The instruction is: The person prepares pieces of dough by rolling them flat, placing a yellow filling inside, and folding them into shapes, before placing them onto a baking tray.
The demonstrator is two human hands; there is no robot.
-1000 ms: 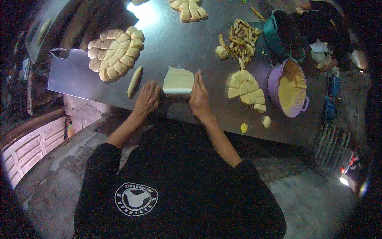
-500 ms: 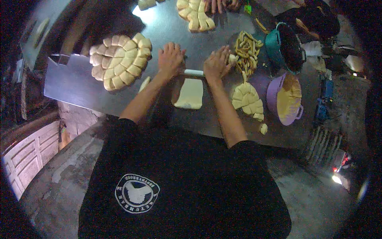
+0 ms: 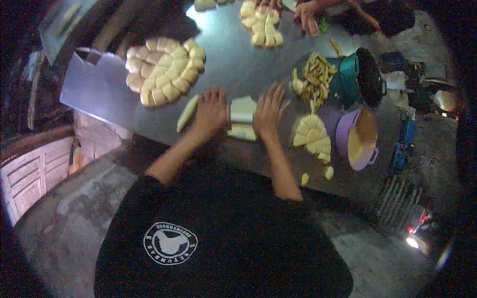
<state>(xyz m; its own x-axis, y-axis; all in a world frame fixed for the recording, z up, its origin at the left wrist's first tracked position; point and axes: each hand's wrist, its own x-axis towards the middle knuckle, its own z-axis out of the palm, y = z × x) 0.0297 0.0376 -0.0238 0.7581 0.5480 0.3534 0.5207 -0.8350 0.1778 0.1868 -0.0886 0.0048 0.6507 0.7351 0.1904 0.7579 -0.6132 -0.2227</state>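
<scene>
A white rolling pin lies across a flattened sheet of dough on the metal table in front of me. The dough shows both beyond the pin and on its near side. My left hand rests flat over the pin's left end, fingers stretched forward. Over the right end lies my right hand, its fingers straight and spread. Both palms hide the pin's ends. A long pale piece of dough lies just left of my left hand.
Dough pieces form a large cluster at the left. On the right stand a pile of strips, a fan of dough wedges, a teal pot and a purple basin. Another person's hands work near more dough at the far side.
Both my hands and the rolling pin have come back toward me, from the dough's far edge onto its near part. The view has shifted somewhat. The other person's hand has moved off the far dough.
</scene>
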